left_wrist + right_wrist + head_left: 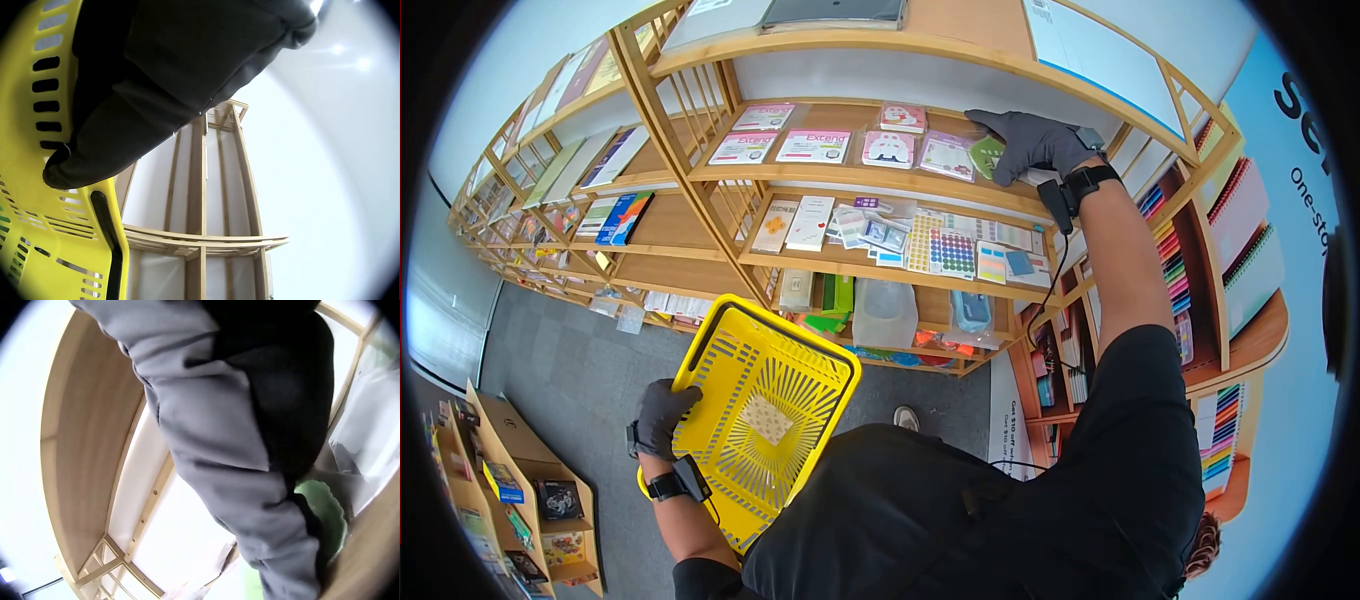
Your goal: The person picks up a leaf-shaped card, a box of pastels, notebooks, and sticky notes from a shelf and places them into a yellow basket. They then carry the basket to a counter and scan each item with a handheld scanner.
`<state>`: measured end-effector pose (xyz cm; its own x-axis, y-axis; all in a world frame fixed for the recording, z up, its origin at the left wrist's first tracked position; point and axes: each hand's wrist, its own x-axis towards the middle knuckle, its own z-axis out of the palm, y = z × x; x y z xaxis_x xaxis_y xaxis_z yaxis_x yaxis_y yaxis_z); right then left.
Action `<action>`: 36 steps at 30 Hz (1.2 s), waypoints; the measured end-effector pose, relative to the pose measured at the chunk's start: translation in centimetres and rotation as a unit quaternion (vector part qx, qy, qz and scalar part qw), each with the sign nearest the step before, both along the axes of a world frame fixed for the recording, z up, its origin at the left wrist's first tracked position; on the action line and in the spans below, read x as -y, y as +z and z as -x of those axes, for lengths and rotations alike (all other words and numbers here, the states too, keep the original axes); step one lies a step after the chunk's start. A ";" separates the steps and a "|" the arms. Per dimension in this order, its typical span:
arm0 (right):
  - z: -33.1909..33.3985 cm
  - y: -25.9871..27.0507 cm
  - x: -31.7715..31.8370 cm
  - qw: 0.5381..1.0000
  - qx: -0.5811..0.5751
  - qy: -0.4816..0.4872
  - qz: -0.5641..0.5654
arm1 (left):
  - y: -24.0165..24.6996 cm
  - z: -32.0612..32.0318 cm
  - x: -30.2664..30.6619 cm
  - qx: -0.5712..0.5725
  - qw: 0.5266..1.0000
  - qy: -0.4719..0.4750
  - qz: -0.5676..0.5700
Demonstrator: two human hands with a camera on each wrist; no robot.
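Gripped at its left side, the basket [730, 340] is pinched by the gloved left hand [668, 415], the thumb laid against the inner wall. Since it is held from one side only and hangs tilted, the wrist should be kept firm, with the mouth turned up towards the shelf. Hard, glossy yellow plastic is pierced by slots that fan out across the base, and a black handle is folded along the rim. Inside, a small patterned packet [767, 419] is borne on the base; it could slide if the basket were tipped further.

On the shelf [845, 117], made of pale, smooth wood, flat pink packs [815, 146] in clear film are laid out, and sheets of dotted stickers [950, 253] are spread on the tier below. Farther right, a purple pad [947, 157] is set just beside the green pad [986, 154], whose edge is scalloped. That green pad is reached by the right hand [1040, 145], gloved in creased grey cloth; whether it is pinched or merely touched cannot be told. It would best be taken by its edges and lifted straight up, so that the purple pad is not dragged along.
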<state>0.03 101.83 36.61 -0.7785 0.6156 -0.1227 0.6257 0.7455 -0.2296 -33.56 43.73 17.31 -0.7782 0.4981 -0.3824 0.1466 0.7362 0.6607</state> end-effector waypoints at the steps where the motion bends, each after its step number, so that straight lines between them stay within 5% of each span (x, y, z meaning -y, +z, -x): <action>1: 0.0 0.2 0.1 1.000 0.001 0.001 0.001 | 0.0 -0.1 0.0 0.000 1.000 0.004 -0.001; 5: 0.0 1.3 1.9 1.000 0.011 0.003 0.016 | -0.6 -0.6 0.6 0.005 1.000 0.014 0.000; 9: -1.9 -0.6 -1.5 0.983 -0.163 0.086 -0.006 | -0.3 -1.5 0.7 0.015 1.000 0.024 -0.007; 13: -5.2 1.0 -1.3 0.938 -0.329 -0.011 0.110 | -0.9 -2.1 0.8 0.037 0.998 0.041 -0.014; 15: -7.7 1.3 -1.2 0.861 -0.466 -0.156 0.131 | -2.1 -1.2 1.2 0.045 0.998 0.045 -0.016; 19: -11.3 2.2 -0.4 0.883 -0.433 -0.180 0.014 | -2.9 -1.0 1.2 0.058 0.996 0.058 -0.036; 24: -13.4 0.9 -2.8 0.912 -0.358 -0.193 0.047 | -0.9 -1.7 -0.7 0.061 0.996 0.037 -0.049; 27: -12.7 -0.4 -2.9 0.980 -0.175 -0.068 -0.065 | -0.6 -1.2 -2.0 0.036 0.999 0.012 -0.026; 36: -9.4 -3.1 -3.7 0.987 -0.116 -0.101 -0.046 | 0.3 -1.0 -3.7 0.012 1.000 0.001 -0.017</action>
